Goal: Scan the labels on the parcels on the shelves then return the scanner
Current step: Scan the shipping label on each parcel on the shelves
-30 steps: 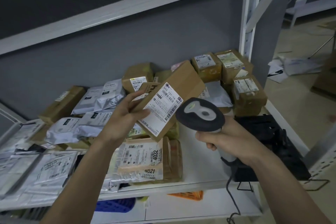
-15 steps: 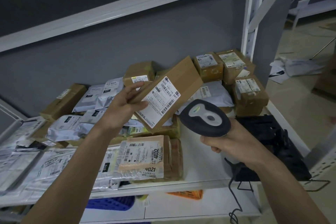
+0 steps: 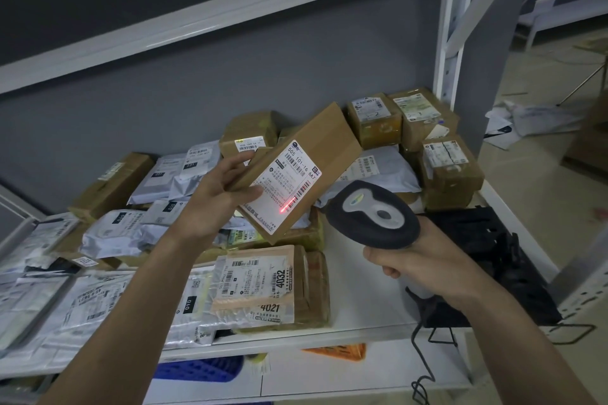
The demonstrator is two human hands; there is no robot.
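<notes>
Holding scanner: right hand (image 3: 424,268) is gripping the scanner (image 3: 375,215), aiming at the label.
Holding box: left hand (image 3: 218,197) is clasping the box (image 3: 297,171), tilted above the shelf (image 3: 362,289).
Label (image 3: 283,186): red light is showing on its barcode.

dim, bluish indoor light, low contrast. brighter wash at right over floor (image 3: 543,194). grey back wall (image 3: 197,82) dark, upper left near black. soft shadows under parcels, none hard. red scan line (image 3: 291,204) glows on white label (image 3: 284,182), slight bloom. wide-angle bend in shelf beam (image 3: 230,15) and upright (image 3: 449,26). edges soft, centre sharp.
</notes>
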